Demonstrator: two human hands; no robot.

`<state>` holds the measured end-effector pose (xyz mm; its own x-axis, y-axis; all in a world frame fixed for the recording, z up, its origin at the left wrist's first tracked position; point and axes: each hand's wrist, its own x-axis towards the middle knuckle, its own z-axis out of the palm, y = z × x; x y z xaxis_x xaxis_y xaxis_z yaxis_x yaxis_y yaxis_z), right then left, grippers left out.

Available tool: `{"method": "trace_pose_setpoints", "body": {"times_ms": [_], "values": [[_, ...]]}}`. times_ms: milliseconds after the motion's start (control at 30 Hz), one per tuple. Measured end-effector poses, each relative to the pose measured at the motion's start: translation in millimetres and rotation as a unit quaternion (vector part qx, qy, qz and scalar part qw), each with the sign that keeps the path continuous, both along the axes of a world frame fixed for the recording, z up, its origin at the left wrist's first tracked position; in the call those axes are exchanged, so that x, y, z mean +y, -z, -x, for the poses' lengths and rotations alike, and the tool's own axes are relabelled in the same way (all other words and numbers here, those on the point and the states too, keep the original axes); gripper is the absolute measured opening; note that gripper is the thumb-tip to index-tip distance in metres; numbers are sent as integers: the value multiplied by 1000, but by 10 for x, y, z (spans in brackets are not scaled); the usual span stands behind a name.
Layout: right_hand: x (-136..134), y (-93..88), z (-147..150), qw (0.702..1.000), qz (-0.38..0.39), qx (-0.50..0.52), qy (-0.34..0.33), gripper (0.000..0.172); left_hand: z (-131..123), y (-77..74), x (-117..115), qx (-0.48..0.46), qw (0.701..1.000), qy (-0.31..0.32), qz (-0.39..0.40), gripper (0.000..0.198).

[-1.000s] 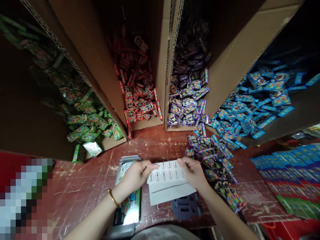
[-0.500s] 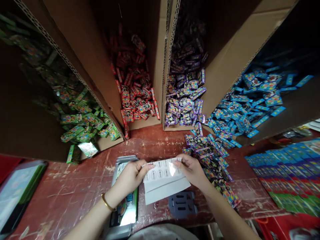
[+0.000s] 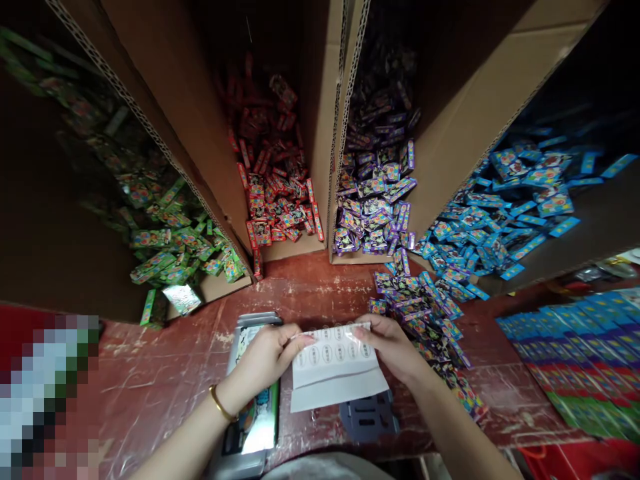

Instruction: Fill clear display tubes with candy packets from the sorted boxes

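Between my two hands I hold a sheet of round stickers (image 3: 333, 353) on white backing paper, its lower part bare. My left hand (image 3: 280, 347), with a gold bangle at the wrist, pinches the upper left corner between thumb and fingers. My right hand (image 3: 387, 343) grips the upper right corner the same way. Beneath the left hand and forearm lies a printed flat pack (image 3: 260, 420) in a grey tray, partly hidden. A dark slotted plastic piece (image 3: 369, 417) lies on the table below the sheet.
Open cardboard boxes stand at the back, holding small green packets (image 3: 175, 250), red packets (image 3: 280, 193), purple packets (image 3: 373, 193) and blue packets (image 3: 480, 220). Purple packets spill onto the red table (image 3: 310, 287) beside my right hand. Rows of coloured packs (image 3: 575, 360) lie at the right.
The view has shifted slightly, so the scene sits a little further right. The sheet's tilt has changed a little; both hands keep their hold on its upper corners.
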<state>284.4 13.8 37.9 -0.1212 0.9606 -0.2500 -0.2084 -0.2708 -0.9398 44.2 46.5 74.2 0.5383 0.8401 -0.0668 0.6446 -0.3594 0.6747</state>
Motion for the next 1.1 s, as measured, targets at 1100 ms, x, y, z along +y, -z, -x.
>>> {"method": "trace_pose_setpoints", "body": {"times_ms": [1100], "values": [[66,-126,88,997,-38,-55,45,22,47,-20,37,-143,984,-87,52,29]]}}
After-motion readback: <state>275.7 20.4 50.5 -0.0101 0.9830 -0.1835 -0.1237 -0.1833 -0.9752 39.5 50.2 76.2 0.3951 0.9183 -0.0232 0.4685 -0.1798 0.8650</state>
